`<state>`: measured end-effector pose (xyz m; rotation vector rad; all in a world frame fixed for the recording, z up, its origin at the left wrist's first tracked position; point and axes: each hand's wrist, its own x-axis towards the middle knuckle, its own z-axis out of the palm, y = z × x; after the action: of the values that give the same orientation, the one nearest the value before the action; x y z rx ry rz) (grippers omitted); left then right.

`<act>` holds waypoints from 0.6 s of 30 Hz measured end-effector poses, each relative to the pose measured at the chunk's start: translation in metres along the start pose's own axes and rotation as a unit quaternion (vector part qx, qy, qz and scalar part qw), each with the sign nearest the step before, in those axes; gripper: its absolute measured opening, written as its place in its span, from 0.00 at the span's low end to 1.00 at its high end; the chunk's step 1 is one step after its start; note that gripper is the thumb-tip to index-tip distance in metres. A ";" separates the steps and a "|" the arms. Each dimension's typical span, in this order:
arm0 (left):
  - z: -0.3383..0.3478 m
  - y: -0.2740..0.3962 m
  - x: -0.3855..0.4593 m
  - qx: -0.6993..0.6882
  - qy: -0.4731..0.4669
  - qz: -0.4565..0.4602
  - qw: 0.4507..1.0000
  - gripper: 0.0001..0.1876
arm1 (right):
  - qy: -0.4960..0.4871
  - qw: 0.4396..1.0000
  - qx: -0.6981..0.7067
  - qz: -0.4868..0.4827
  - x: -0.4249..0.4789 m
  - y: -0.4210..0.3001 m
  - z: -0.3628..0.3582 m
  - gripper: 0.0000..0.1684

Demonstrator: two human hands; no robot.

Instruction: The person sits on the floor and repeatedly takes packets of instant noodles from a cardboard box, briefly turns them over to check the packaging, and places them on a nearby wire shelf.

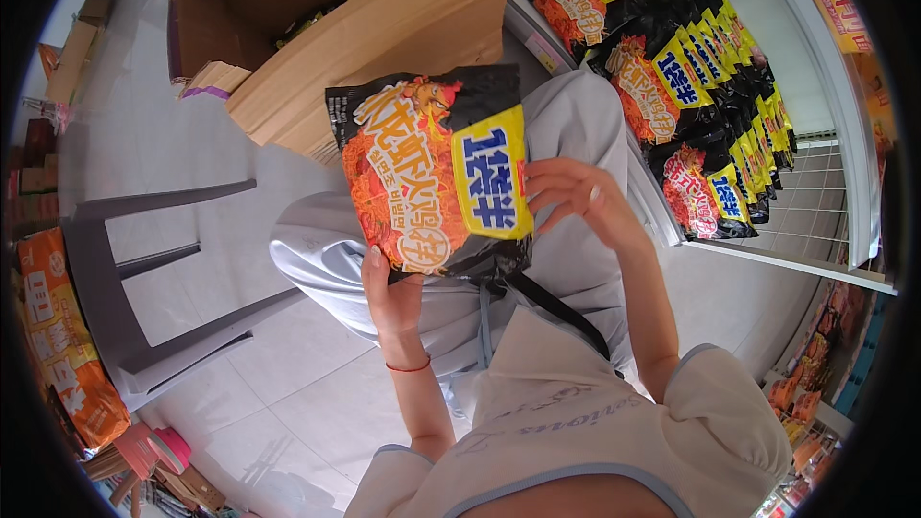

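A black, orange and yellow instant noodle packet (pixel 432 173) is held face up above my lap. My left hand (pixel 392 291) grips its lower left corner, the thumb on the front and the other fingers hidden behind the packet. At its right edge is my right hand (pixel 575 198), fingers apart and a little bent, the fingertips at or very near the yellow panel; whether they press on it I cannot tell. Beyond the packet stands an open cardboard box (pixel 381 36) with more dark packets (pixel 309 21) inside.
Rows of similar noodle packets (pixel 669 79) stand on a low white shelf (pixel 680 234) at the right, with a wire rack (pixel 809 176) beside them. A grey plastic stool (pixel 93 266) lies at the left, near a large orange package (pixel 68 345) and a pink object (pixel 169 450).
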<state>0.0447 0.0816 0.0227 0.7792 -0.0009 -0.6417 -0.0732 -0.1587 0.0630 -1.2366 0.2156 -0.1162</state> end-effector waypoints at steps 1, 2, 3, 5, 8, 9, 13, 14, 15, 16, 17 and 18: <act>0.000 -0.004 -0.001 0.002 -0.001 -0.004 1.000 0.27 | 0.006 1.000 0.024 -0.019 -0.002 0.004 0.013 0.30; -0.003 -0.008 -0.001 0.005 -0.001 -0.008 1.000 0.27 | 0.012 0.998 0.048 -0.037 -0.002 0.008 0.024 0.27; -0.003 -0.010 -0.001 0.007 -0.002 -0.012 1.000 0.26 | 0.046 0.998 0.034 -0.023 0.002 0.008 0.035 0.27; -0.002 -0.012 -0.004 -0.002 -0.026 -0.039 0.999 0.29 | 0.118 0.993 0.005 0.004 0.009 0.004 0.053 0.27; -0.027 -0.017 -0.014 0.082 -0.071 -0.058 0.992 0.38 | 0.094 0.994 -0.029 0.040 0.011 -0.003 0.045 0.25; -0.027 -0.015 -0.016 0.026 -0.074 -0.066 0.995 0.39 | 0.069 0.995 -0.048 0.057 0.008 -0.007 0.041 0.25; -0.046 -0.017 -0.022 -0.106 -0.126 -0.080 0.983 0.38 | -0.006 0.996 -0.082 0.036 0.001 -0.011 0.037 0.23; -0.054 -0.020 -0.022 -0.116 -0.130 -0.084 0.981 0.37 | 0.003 0.997 -0.072 0.039 0.000 -0.009 0.038 0.24; -0.050 -0.022 -0.021 -0.109 -0.100 -0.074 0.986 0.36 | 0.016 0.997 -0.065 0.043 -0.001 -0.008 0.039 0.24; -0.048 -0.023 -0.021 -0.099 -0.068 -0.065 0.991 0.35 | 0.044 0.998 -0.041 0.030 0.001 -0.012 0.042 0.18; -0.047 -0.021 -0.022 -0.086 -0.035 -0.058 0.994 0.34 | 0.040 0.994 -0.098 0.035 0.000 -0.016 0.041 0.15; -0.043 -0.020 -0.022 -0.089 -0.017 -0.047 0.995 0.34 | 0.033 0.986 -0.159 0.040 -0.001 -0.020 0.036 0.12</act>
<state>0.0261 0.1106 -0.0169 0.5975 0.0618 -0.7348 -0.0658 -0.1321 0.0933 -1.5399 0.3506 -0.0537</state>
